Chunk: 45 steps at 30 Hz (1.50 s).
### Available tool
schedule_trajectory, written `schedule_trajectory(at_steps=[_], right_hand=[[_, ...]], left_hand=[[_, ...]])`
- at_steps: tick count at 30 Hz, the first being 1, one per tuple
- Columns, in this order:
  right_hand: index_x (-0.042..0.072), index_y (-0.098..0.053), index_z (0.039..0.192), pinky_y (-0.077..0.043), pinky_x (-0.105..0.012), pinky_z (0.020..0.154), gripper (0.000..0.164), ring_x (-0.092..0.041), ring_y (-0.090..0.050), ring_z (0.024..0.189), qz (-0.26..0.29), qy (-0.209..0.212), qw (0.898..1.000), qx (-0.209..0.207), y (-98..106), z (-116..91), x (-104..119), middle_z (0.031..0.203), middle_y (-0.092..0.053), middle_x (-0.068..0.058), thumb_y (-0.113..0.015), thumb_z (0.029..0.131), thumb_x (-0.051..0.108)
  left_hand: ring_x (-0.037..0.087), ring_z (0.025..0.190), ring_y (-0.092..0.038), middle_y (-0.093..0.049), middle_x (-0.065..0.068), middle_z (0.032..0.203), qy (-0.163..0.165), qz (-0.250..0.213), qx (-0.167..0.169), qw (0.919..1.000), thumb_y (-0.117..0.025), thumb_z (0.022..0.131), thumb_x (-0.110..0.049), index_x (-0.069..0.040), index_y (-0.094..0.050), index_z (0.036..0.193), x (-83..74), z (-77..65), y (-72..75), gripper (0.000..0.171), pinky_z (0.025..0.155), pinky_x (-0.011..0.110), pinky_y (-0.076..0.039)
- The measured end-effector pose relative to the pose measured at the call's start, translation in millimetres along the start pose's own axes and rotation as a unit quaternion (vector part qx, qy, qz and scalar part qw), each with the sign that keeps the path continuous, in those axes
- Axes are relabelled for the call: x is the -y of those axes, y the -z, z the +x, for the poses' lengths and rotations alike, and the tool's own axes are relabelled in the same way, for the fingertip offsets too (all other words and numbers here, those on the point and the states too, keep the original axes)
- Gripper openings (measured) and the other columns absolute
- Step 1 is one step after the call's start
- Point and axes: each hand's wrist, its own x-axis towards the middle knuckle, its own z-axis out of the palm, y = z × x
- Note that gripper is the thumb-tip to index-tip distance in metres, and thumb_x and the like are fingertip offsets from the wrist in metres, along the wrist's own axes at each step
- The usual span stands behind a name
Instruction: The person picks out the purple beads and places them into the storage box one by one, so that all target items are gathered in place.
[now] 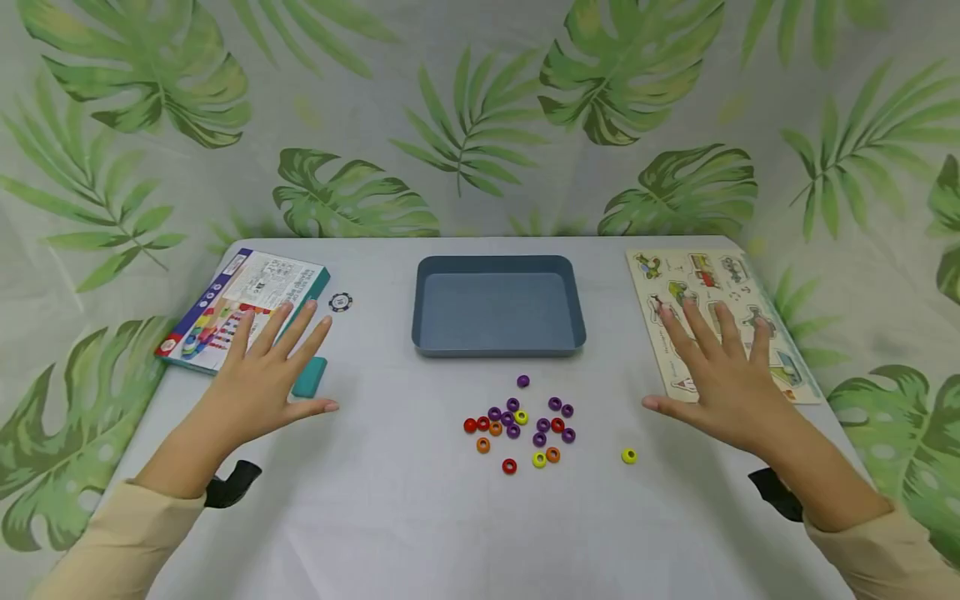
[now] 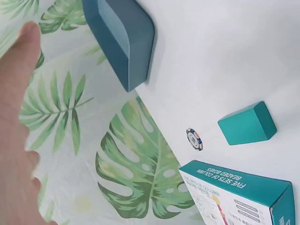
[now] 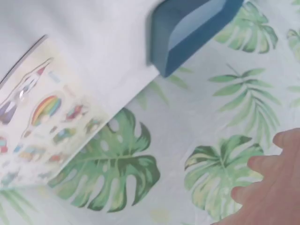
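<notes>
On the left side, left hand (image 1: 258, 383) with straight fingers, spread wide, and thumb pointing towards the middle. Overlaps, in the head view, the near edge of the flat box (image 1: 262, 279); just beside the fingers, teal block (image 1: 310, 379), set on the white table (image 1: 420, 542). On the right side, right hand (image 1: 723, 383) in similar manner: wide, fingers straight and apart, thumb pointing inward. Covers, in the head view, one part of the puzzle board (image 1: 738, 292), with many small coloured pictures on its face, among them a rainbow-striped shape in the right wrist view. Cannot tell well from this angle how high above the board.

Between both hands, in a loose group on the table: beads (image 1: 513, 431) with holes, in purple, red, orange and yellow. Apart from this group, nearer to the right hand: single yellow bead (image 1: 629, 456). Behind the beads, lying flat with rim upward: blue-grey tray (image 1: 497, 352). Near the box, on the side towards the tray: round chip (image 1: 341, 302) with patterned edge. Readable on the box in the left wrist view: "FIVE SETS OF COLUMN BEADED BOXES". Behind the table, pale cloth (image 1: 491, 218) with green leaves.
</notes>
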Motion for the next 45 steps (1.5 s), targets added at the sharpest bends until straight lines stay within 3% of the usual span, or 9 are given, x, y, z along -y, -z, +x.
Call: schedule_trajectory(at_steps=[7,13,19,22,26,33,36,40,45], right_hand=[[0.014,-0.009,0.134,0.004,-0.047,0.097,0.089,-0.025,0.000,0.123,0.169,0.078,0.981,-0.063,-3,19,24,0.137,-0.008,-0.006,-0.062,0.069,0.042],[0.021,-0.017,0.133,-0.021,-0.041,0.096,0.077,-0.016,-0.016,0.122,0.349,0.062,0.933,-0.066,-29,36,57,0.134,-0.019,0.003,-0.063,0.072,0.030],[0.014,-0.037,0.126,-0.029,-0.032,0.094,0.060,-0.015,-0.031,0.115,0.454,0.059,0.885,-0.084,-81,52,81,0.127,-0.035,0.001,-0.063,0.072,0.024],[0.010,-0.042,0.121,-0.033,-0.033,0.091,0.053,-0.018,-0.037,0.111,0.494,0.042,0.865,-0.074,-105,58,88,0.122,-0.041,-0.002,-0.062,0.073,0.023],[0.012,-0.046,0.118,-0.036,-0.035,0.089,0.050,-0.018,-0.040,0.108,0.511,-0.002,0.859,-0.040,-130,64,91,0.118,-0.045,0.001,-0.059,0.074,0.031],[0.012,-0.052,0.112,-0.039,-0.027,0.085,0.039,-0.014,-0.047,0.101,0.534,-0.047,0.844,-0.001,-151,70,93,0.111,-0.051,0.001,-0.059,0.076,0.022],[0.015,-0.054,0.110,-0.042,-0.022,0.081,0.035,-0.010,-0.050,0.096,0.529,-0.057,0.847,0.009,-162,72,90,0.108,-0.053,0.002,-0.060,0.076,0.020],[0.017,-0.057,0.105,-0.044,-0.021,0.076,0.030,-0.008,-0.052,0.090,0.504,-0.054,0.862,0.004,-166,74,89,0.103,-0.055,0.005,-0.059,0.076,0.019],[0.016,-0.061,0.099,-0.045,-0.022,0.073,0.023,-0.006,-0.052,0.086,0.477,-0.037,0.878,-0.010,-167,75,89,0.096,-0.057,0.007,-0.059,0.076,0.017]], left_hand=[[0.024,0.124,-0.002,-0.005,0.005,0.138,-0.048,-0.053,-0.081,0.9942,-0.047,0.063,-0.066,-0.013,-0.012,0.134,-0.7,21.7,-12.7,0.095,0.098,0.046,-0.001],[0.023,0.123,-0.011,-0.009,0.002,0.138,-0.038,-0.132,-0.120,0.9833,-0.052,0.065,-0.060,-0.011,-0.011,0.134,-14.1,51.6,-35.0,0.094,0.100,0.038,-0.006],[0.016,0.124,-0.008,-0.005,-0.003,0.138,0.034,-0.254,-0.085,0.9629,-0.053,0.066,-0.059,-0.016,-0.005,0.134,-30.6,77.9,-63.5,0.094,0.100,0.035,-0.013],[0.012,0.123,-0.006,-0.004,-0.005,0.138,0.075,-0.334,-0.048,0.9384,-0.054,0.066,-0.056,-0.023,-0.001,0.134,-37.5,87.6,-78.0,0.093,0.099,0.037,-0.014],[0.011,0.123,-0.008,-0.006,-0.006,0.137,0.124,-0.420,-0.014,0.8990,-0.058,0.064,-0.054,-0.033,0.000,0.131,-43.9,97.0,-97.9,0.091,0.099,0.037,-0.015],[0.028,0.118,-0.025,-0.010,0.003,0.137,0.162,-0.530,0.025,0.8321,-0.064,0.068,-0.036,-0.020,-0.009,0.134,-54.3,101.8,-106.7,0.087,0.096,0.038,-0.023],[0.032,0.116,-0.026,-0.013,0.010,0.136,0.159,-0.578,0.028,0.7997,-0.064,0.071,-0.021,-0.013,-0.012,0.134,-61.1,100.4,-99.8,0.082,0.095,0.039,-0.024],[0.028,0.117,-0.026,-0.014,0.006,0.136,0.152,-0.615,0.023,0.7733,-0.064,0.072,-0.018,-0.012,-0.015,0.134,-62.0,102.0,-108.6,0.079,0.094,0.034,-0.028],[0.025,0.118,-0.026,-0.013,0.000,0.136,0.150,-0.634,0.019,0.7585,-0.065,0.069,-0.023,-0.014,-0.016,0.134,-58.0,105.0,-127.2,0.081,0.091,0.030,-0.033]])
